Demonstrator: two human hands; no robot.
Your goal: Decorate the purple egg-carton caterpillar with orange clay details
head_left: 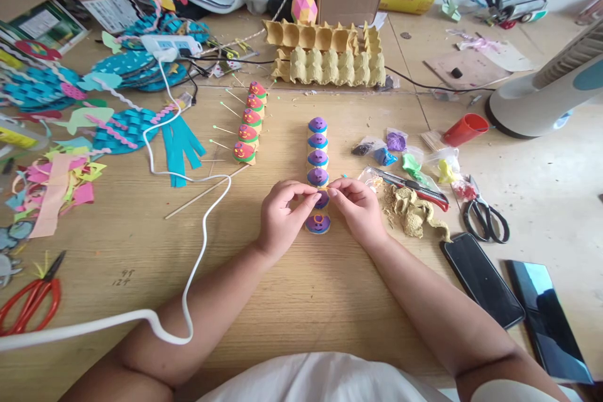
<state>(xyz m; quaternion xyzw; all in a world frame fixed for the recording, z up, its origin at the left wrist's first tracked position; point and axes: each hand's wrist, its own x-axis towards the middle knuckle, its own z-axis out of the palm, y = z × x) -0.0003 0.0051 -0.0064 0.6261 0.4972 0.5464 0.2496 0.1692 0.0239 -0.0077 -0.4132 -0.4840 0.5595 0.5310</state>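
A column of purple and blue egg-carton cups (318, 157) with small faces runs down the middle of the table. The nearest cup (318, 223) carries an orange loop on top. My left hand (288, 213) and my right hand (357, 208) meet over the cup just beyond it, fingertips pinched. Between them runs a thin orange strand (323, 188), an end at each hand's fingertips. Part of the cup beneath is hidden by the fingers. To the left stands a second row of red and green cups (248, 133) with faces.
A white cable (205, 226) loops across the left side. Right of my hands lie a cutter (414, 187), clay bags (414, 164), carton scraps (412, 210), black scissors (485, 213) and a phone (483, 279). Egg cartons (330, 67) sit at the back, red scissors (35, 298) at left.
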